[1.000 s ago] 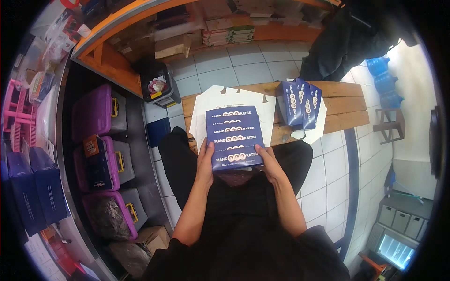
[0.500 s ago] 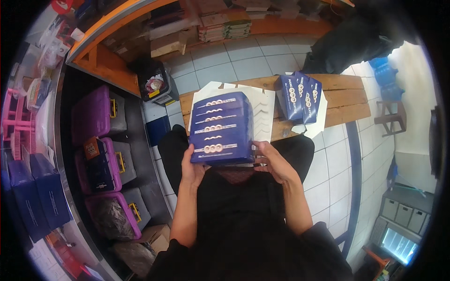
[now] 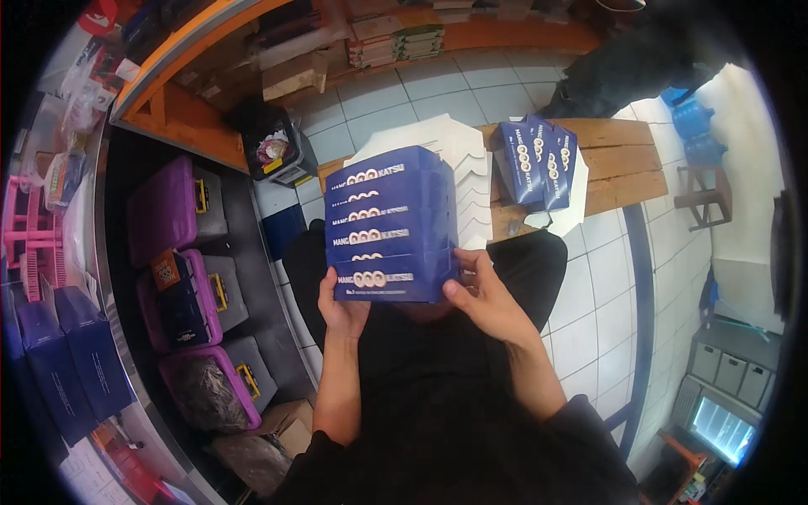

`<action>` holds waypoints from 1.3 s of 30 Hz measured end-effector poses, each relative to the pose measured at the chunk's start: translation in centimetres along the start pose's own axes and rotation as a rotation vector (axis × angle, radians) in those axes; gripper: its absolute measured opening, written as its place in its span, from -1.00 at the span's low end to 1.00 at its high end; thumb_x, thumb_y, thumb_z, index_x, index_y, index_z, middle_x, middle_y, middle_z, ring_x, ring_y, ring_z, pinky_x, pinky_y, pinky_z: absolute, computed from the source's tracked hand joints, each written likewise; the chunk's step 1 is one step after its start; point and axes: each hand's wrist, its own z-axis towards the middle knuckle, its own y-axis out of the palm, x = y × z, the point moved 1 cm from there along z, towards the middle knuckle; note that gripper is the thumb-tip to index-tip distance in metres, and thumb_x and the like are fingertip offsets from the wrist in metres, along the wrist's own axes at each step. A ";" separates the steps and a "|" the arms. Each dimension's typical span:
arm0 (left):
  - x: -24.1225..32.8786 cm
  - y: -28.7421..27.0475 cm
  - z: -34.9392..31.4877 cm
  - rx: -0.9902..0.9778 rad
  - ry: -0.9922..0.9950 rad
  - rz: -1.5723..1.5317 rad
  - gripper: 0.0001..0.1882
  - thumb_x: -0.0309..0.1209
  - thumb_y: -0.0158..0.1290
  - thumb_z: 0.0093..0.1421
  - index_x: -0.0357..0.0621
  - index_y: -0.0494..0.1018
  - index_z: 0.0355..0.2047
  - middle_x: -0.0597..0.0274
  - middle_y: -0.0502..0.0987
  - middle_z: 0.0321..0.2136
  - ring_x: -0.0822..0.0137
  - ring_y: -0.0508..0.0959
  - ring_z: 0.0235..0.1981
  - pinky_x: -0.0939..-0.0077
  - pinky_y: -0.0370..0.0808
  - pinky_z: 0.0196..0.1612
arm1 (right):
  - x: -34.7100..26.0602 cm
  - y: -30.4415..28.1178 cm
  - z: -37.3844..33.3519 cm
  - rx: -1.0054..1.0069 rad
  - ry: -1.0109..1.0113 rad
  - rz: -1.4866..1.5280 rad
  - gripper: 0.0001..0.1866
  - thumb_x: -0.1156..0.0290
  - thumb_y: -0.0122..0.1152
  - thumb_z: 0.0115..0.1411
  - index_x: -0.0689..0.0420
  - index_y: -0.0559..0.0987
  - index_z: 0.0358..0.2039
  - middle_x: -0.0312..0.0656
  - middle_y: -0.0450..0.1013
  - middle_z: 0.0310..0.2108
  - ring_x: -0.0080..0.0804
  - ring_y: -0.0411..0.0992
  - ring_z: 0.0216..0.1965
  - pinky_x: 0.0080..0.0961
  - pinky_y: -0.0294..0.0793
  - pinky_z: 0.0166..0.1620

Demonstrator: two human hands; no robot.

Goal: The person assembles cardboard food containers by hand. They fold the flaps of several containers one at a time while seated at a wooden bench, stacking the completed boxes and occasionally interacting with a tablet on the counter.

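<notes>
In front of my lap I hold a stack of several blue cardboard food boxes (image 3: 387, 220), overlapping in steps with pale printing on each. My left hand (image 3: 343, 310) grips its lower left corner, thumb up along the side and fingers underneath. My right hand (image 3: 495, 305) closes on the lower right edge, with thumb and index finger showing against the side. Behind the stack, white cardboard flaps (image 3: 469, 172) with notched edges fan out over the bench. To the right lies a second group of blue boxes (image 3: 539, 164) on a white sheet.
A wooden bench (image 3: 627, 168) spans ahead of my knees. On the left are purple-lidded bins (image 3: 160, 210) under a counter, with tall blue cartons (image 3: 93, 353) above. A black crate (image 3: 282, 156) stands beyond the bench. Someone in dark clothing (image 3: 623, 76) is at the far right.
The stack has shifted slightly left and tipped, showing more of its right side. The white flaps behind it stand higher. My right thumb has come onto the stack's edge.
</notes>
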 end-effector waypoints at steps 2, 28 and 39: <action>0.2 0.2 -0.4 -0.032 0.055 0.112 -0.35 0.00 -0.03 0.35 -0.21 0.33 0.29 0.07 0.47 0.21 0.10 0.45 0.24 0.11 0.31 0.32 | 1.6 -0.1 0.9 0.073 0.050 0.217 -0.10 -0.07 0.30 0.32 0.33 0.13 0.35 0.20 0.26 0.23 -0.09 0.27 0.29 -0.22 0.35 0.26; 0.7 11.3 -5.8 -0.099 0.602 1.403 0.11 0.09 0.21 0.20 -0.50 -0.05 0.43 -0.48 0.04 0.32 -0.35 0.11 0.36 -0.07 0.06 0.40 | 12.8 -0.7 2.8 0.188 -0.230 0.905 -0.06 -0.36 0.23 0.17 0.13 0.32 0.30 -0.10 0.47 0.14 -0.16 0.49 0.12 -0.10 0.52 0.19; -3.1 1.1 2.8 0.047 0.240 0.901 -0.29 -0.08 -0.10 0.46 -0.54 0.21 0.32 -0.33 0.31 0.28 -0.09 0.34 0.30 0.25 0.20 0.35 | 12.6 -2.2 6.6 0.217 0.076 0.613 -0.19 -0.21 0.02 0.41 0.21 0.27 0.38 -0.05 0.40 0.26 -0.21 0.38 0.26 -0.28 0.28 0.35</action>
